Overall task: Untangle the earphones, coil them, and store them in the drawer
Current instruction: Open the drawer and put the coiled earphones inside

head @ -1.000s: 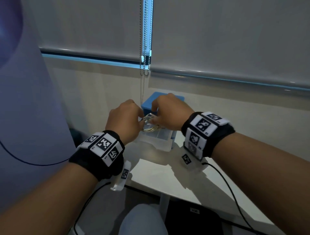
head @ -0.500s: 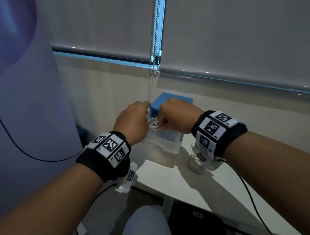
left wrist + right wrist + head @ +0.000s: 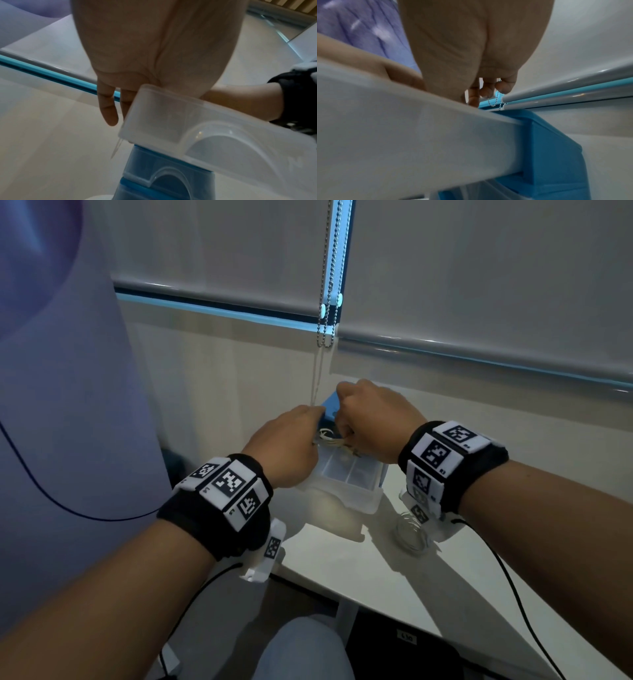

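Note:
The white earphones are a loose coil held between both hands, just above the back of the open translucent drawer. My left hand pinches the coil from the left and my right hand grips it from the right. The drawer sticks out of a small blue drawer unit. In the left wrist view the drawer hides my thumb and forefinger, while two fingers hang straight beside it. In the right wrist view, curled fingers sit above the drawer rim.
A second pale coil lies on the white table under my right wrist. Bead chains of the roller blinds hang above the unit. A wall stands close behind, and the table's front-left edge is near my left wrist.
Both hands have carried the coil from above the drawer's front further back and lower over the drawer. The coil looks looser now.

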The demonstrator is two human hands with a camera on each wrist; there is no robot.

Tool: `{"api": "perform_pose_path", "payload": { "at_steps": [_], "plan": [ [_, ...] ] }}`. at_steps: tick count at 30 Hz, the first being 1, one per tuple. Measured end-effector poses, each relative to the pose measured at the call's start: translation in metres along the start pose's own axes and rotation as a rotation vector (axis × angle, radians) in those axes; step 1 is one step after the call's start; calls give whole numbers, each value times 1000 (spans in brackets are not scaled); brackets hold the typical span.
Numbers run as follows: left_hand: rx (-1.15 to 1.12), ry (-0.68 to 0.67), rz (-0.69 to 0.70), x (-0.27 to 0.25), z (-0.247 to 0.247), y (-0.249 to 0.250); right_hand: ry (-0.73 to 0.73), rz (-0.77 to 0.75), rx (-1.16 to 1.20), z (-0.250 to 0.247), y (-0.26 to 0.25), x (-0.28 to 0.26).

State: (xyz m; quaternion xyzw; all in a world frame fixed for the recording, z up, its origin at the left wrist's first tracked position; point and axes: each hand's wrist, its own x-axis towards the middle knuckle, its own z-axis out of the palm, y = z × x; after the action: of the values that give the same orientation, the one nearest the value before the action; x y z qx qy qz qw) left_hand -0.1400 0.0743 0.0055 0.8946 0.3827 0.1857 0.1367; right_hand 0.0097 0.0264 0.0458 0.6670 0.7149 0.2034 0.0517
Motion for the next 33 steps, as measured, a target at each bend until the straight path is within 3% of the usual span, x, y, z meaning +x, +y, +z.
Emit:
{"api": "perform_pose_path", "payload": {
  "at_steps": [9, 21, 27, 30, 33],
  "plan": [
    [101, 49, -19, 9, -6, -1, -59, -68, -67, -4, 2, -2],
    [144, 41, -50, 2, -10, 9, 5, -112, -230, 3, -7, 6],
    [112, 3, -47, 4, -9, 2, -36, -75, 61, -2, 7, -6],
    [124, 18, -39, 6, -9, 0, 79, -14, 365, -6, 23, -22],
    [124, 166, 55, 3, -10, 8, 205, 81, 529, -3, 40, -41]
  ]
}}
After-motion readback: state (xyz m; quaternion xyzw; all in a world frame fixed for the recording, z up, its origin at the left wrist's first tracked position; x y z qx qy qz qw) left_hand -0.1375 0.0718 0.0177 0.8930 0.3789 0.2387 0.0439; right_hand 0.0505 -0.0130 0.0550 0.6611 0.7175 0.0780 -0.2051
